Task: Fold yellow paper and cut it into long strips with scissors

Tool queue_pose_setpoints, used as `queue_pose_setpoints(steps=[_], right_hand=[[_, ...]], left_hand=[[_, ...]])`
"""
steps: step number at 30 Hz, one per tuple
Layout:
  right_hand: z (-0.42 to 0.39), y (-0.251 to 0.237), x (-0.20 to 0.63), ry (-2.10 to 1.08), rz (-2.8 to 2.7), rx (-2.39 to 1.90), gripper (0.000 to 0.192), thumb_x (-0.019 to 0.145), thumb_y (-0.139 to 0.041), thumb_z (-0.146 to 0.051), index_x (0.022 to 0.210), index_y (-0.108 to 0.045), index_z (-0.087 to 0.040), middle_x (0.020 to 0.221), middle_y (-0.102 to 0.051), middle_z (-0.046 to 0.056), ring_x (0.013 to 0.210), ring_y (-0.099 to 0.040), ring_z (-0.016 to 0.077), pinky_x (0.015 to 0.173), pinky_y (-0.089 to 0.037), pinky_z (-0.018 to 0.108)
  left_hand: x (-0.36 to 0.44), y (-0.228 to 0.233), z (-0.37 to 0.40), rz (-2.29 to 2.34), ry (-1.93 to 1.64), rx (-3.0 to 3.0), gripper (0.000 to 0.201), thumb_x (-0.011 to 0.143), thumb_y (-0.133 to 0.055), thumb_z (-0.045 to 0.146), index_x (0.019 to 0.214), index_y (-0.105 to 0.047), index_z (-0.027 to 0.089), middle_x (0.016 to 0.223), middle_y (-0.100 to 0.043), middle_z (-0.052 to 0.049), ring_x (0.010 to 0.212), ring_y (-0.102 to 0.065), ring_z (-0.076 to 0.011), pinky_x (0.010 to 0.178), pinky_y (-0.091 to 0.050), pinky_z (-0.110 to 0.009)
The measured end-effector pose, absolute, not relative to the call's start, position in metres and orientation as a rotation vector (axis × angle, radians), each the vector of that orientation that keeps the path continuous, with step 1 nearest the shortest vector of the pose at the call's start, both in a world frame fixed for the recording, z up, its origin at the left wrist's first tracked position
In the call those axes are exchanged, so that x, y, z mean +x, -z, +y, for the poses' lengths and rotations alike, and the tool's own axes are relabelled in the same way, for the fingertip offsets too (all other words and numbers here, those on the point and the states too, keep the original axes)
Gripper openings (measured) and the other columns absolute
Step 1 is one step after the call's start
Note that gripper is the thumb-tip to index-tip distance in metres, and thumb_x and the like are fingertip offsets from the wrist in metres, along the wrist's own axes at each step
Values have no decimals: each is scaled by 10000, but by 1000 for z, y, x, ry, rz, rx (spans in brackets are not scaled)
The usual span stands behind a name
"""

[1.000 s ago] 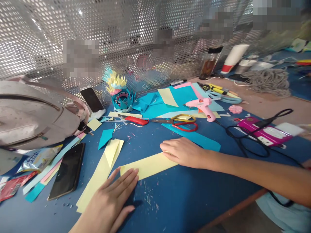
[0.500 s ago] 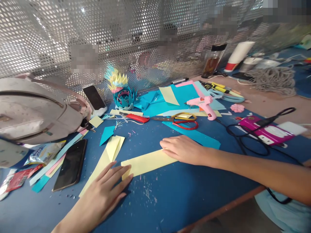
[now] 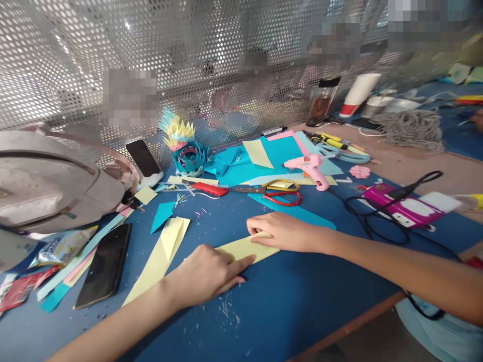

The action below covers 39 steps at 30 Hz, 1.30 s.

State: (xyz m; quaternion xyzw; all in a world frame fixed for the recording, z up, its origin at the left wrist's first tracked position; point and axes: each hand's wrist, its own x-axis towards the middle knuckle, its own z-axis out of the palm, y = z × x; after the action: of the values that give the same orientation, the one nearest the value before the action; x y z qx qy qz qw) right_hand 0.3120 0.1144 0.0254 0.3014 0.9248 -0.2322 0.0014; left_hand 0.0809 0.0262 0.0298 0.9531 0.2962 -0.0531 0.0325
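A pale yellow paper strip (image 3: pixel 236 250) lies on the blue table between my hands. My right hand (image 3: pixel 277 231) is closed on its far right part, with fingers curled and the paper under the thumb side. Across the strip's left part rests my left hand (image 3: pixel 209 271), its index finger and thumb stretched along the paper and the other fingers bent, partly hidden. My left hand covers the strip's left end. Left of that hand is another yellow strip (image 3: pixel 151 266) with a folded tip. A blue paper piece (image 3: pixel 313 216) lies behind my right forearm.
Scissors (image 3: pixel 264 190), a red-handled cutter (image 3: pixel 209 188) and a pink glue gun (image 3: pixel 309 168) lie behind my hands. A layered paper craft (image 3: pixel 186 156) stands near the mesh wall. A phone (image 3: pixel 105 266) and backpack (image 3: pixel 56 176) are left; a magenta power strip (image 3: pixel 403 206) is right.
My left hand has slid right along the yellow strip, from its left end toward my right hand, and its outer fingers have bent. My right hand keeps its hold.
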Motion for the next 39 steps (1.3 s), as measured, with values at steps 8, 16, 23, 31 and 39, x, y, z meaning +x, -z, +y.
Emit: queue_pose_setpoints(steps=[8, 16, 23, 31, 39], right_hand=[[120, -23, 318, 891, 2930, 900, 198, 965, -492, -334, 812, -530, -215, 835, -634, 17, 790, -585, 187, 626, -353, 260], [119, -24, 318, 886, 2947, 885, 219, 983, -484, -352, 821, -524, -210, 830, -625, 10, 764, -574, 173, 604, -331, 251], [116, -26, 319, 901, 2934, 921, 141, 932, -487, -261, 801, -505, -213, 810, -599, 2, 745, -554, 168, 601, -310, 250], [115, -31, 320, 996, 2877, 949, 139, 910, -457, -267, 781, -462, -213, 819, -579, 15, 706, -510, 165, 592, -295, 258], [115, -27, 322, 991, 2910, 938, 130, 907, -455, -250, 784, -470, -213, 824, -586, 14, 720, -519, 167, 597, -297, 261]], left_hand=[[120, -30, 45, 836, 226, 3098, 464, 1062, -316, 369, 1492, -395, 215, 924, -762, -51, 672, -711, -176, 461, -422, -244], [135, -25, 52, 765, 133, 3112, 442, 1058, -323, 365, 1428, -474, 175, 875, -750, -43, 678, -707, -201, 447, -409, -261], [104, -24, 30, 841, 29, 2957, 445, 1065, -291, 354, 1395, -471, 114, 875, -722, -62, 741, -694, -211, 623, -507, -307], [15, -12, -28, 1125, -128, 2917, 396, 1064, -305, 299, 1391, -450, 128, 877, -722, -59, 674, -662, -212, 575, -472, -333], [-8, -20, -45, 1112, -6, 3060, 349, 1051, -342, 261, 1262, -565, 96, 653, -623, -3, 492, -569, -200, 469, -414, -347]])
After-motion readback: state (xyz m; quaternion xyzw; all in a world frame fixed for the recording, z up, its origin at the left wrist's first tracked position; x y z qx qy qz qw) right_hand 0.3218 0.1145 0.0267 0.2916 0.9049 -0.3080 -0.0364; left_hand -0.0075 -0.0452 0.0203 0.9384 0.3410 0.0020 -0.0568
